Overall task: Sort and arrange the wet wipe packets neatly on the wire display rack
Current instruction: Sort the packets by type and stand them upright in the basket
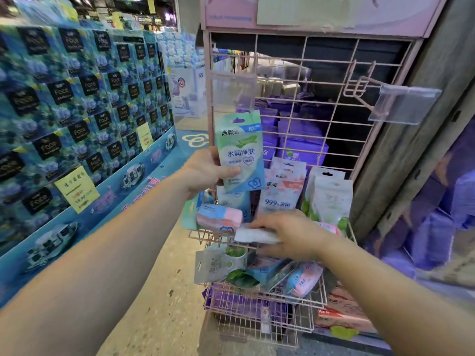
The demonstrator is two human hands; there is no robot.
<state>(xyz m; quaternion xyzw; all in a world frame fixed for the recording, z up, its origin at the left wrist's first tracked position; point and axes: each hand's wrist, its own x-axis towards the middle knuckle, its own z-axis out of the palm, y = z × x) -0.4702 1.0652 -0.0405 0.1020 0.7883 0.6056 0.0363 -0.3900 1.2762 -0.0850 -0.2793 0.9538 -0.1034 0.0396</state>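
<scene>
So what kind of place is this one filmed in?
Most likely a supermarket aisle: stacked tissue boxes with yellow price tags, and a pink wire rack of wipe packets, one green packet held up in the left hand.

Green-and-blue wet wipe packet point(240, 152) held upright before the pink wire display rack point(305, 80), a white packet point(253, 235) lying flat at the upper basket's front edge, pink-white and green-leaf packets point(280, 191) standing behind, more packets point(303, 278) jumbled in the lower basket.
</scene>
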